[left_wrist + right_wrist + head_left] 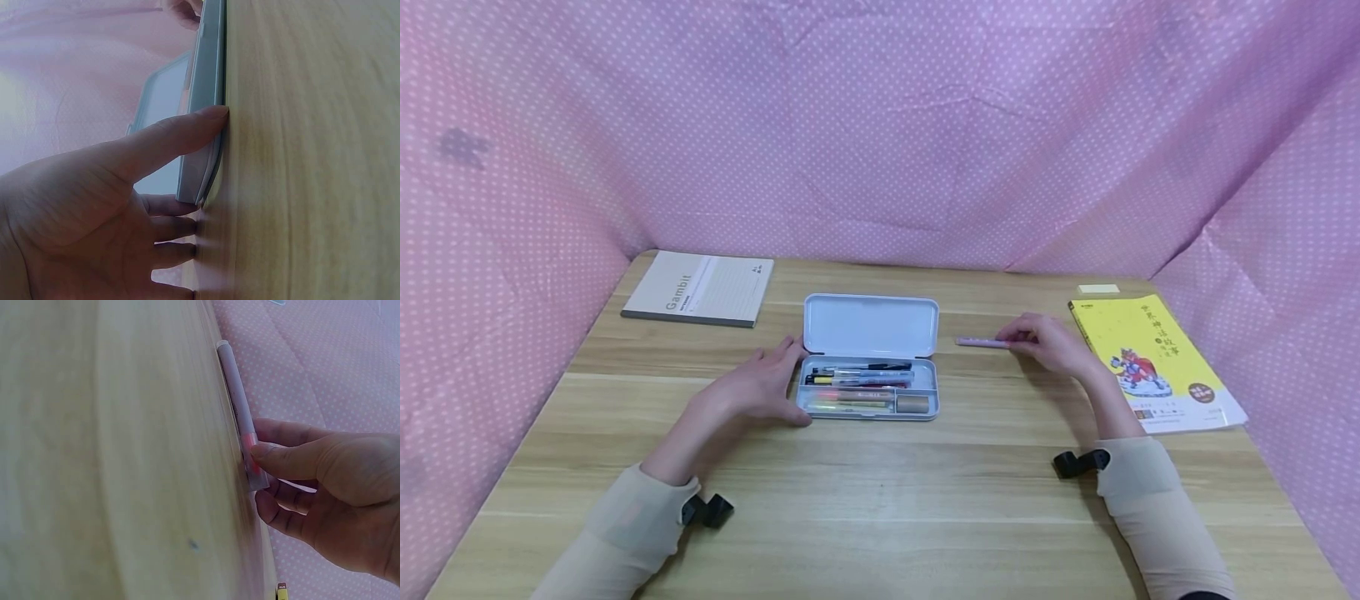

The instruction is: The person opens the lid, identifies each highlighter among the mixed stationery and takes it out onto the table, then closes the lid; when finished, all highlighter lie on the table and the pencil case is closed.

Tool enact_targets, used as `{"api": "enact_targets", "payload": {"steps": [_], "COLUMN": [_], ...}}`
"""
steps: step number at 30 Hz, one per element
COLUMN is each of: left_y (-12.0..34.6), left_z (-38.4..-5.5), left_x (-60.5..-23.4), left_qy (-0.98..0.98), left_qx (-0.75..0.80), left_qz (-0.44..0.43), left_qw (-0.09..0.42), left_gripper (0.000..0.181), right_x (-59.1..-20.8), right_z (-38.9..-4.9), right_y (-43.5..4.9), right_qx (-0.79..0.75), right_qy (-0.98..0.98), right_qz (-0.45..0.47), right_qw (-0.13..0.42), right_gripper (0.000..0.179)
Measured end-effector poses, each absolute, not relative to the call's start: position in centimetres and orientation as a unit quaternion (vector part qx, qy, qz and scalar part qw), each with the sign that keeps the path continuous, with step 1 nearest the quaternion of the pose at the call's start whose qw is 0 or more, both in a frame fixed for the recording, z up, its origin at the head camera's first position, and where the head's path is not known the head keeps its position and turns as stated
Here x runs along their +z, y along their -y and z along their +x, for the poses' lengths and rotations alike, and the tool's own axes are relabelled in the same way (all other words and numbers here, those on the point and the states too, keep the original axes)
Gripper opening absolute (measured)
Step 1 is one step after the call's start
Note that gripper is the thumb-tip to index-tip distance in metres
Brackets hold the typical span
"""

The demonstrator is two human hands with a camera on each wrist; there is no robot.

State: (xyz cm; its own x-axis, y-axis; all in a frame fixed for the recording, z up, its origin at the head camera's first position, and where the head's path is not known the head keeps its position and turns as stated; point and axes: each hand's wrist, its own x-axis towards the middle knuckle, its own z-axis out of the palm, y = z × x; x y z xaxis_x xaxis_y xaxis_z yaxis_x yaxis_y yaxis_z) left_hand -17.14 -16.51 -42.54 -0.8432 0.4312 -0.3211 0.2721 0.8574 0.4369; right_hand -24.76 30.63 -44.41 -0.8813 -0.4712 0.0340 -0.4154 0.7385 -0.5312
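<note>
A pale blue pencil case (871, 327) lies with its lid up in the middle of the table, pens (865, 378) and a grey-brown block (912, 404) inside. My left hand (756, 387) holds the case's left end, thumb at the front corner, fingers spread toward the back. In the left wrist view that thumb presses the front wall of the case (205, 75). To the right, a light purple marker (979, 342) lies on the table, and my right hand (1051, 342) pinches its right end. The right wrist view shows a pinkish-red part of the marker (236, 387) beside the thumb.
A grey notebook (715, 287) lies at the back left. At the right is a yellow book (1157, 358), close to my right forearm, with a small pale yellow strip (1098, 289) behind it. A pink dotted cloth (880, 133) hangs behind the table.
</note>
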Motion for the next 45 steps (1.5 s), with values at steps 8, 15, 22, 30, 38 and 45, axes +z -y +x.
{"api": "enact_targets", "payload": {"steps": [8, 15, 22, 30, 38, 45], "left_y": [16.54, 16.54, 16.6, 16.6, 16.46, 16.47], "left_z": [-17.17, -17.18, -17.19, -17.21, -17.21, -17.07], "left_x": [-42.63, -42.62, -42.55, -42.71, -42.82, -42.59], "left_qy": [-0.941, -0.941, -0.941, -0.941, -0.94, -0.941], "left_qx": [0.192, 0.191, 0.191, 0.192, 0.194, 0.194], "left_qz": [0.187, 0.187, 0.186, 0.188, 0.19, 0.187], "left_qw": [0.208, 0.209, 0.209, 0.207, 0.205, 0.206], "left_gripper": [0.104, 0.104, 0.103, 0.104, 0.104, 0.106], "right_x": [-44.29, -44.21, -44.08, -43.98, -43.8, -43.7], "right_z": [-24.72, -24.7, -24.78, -24.64, -24.5, -24.41], "right_y": [-30.58, -30.63, -30.65, -30.82, -31.07, -30.76], "right_qx": [-0.272, -0.274, -0.277, -0.277, -0.28, -0.283], "right_qy": [-0.931, -0.93, -0.929, -0.93, -0.93, -0.933], "right_qz": [-0.234, -0.238, -0.237, -0.233, -0.231, -0.218], "right_qw": [0.058, 0.061, 0.064, 0.061, 0.06, 0.049], "right_gripper": [0.019, 0.02, 0.021, 0.021, 0.02, 0.024]}}
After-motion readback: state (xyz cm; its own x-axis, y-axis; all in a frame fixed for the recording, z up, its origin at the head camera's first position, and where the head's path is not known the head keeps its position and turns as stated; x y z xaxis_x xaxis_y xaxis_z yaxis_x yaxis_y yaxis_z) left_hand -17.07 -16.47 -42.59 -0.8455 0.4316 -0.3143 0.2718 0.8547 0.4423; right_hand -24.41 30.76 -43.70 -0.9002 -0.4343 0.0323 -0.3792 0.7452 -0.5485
